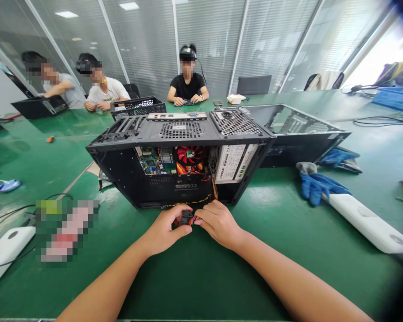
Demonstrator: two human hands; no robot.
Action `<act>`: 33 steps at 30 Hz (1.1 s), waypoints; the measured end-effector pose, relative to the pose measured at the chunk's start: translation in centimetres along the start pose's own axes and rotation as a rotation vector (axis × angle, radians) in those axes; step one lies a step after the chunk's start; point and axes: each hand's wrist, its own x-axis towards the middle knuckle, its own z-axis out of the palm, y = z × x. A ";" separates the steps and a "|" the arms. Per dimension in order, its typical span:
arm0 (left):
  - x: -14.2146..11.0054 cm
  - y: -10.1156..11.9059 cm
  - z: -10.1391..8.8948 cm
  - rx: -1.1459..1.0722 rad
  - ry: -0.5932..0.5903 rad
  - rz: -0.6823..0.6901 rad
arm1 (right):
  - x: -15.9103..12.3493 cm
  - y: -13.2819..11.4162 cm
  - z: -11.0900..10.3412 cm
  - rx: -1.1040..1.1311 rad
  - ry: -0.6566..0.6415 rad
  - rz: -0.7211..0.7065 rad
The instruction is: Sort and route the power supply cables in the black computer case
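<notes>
Blue glove [311, 188] nxt to wht device [369, 219] — blue crate [396, 99] bk R.

A blocky black plastic connector [185, 217] is sitting within the two-handed grip, thin multicoloured wires [193, 220] emerging at its right.

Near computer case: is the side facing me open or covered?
Open: the computer case shows its red fan and labelled power supply inside through that side.

Bright daylight floods from a window [391, 49] at upper right, laying pale glare across the desk [265, 197] and leaving the computer case [121, 176] dim inside; blurred dark corners edge the wide-angle view's stretched right side.
</notes>
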 end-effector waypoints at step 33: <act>-0.2 -0.5 0.5 0.144 0.061 0.076 | 0.1 -0.3 -0.3 0.161 -0.079 0.093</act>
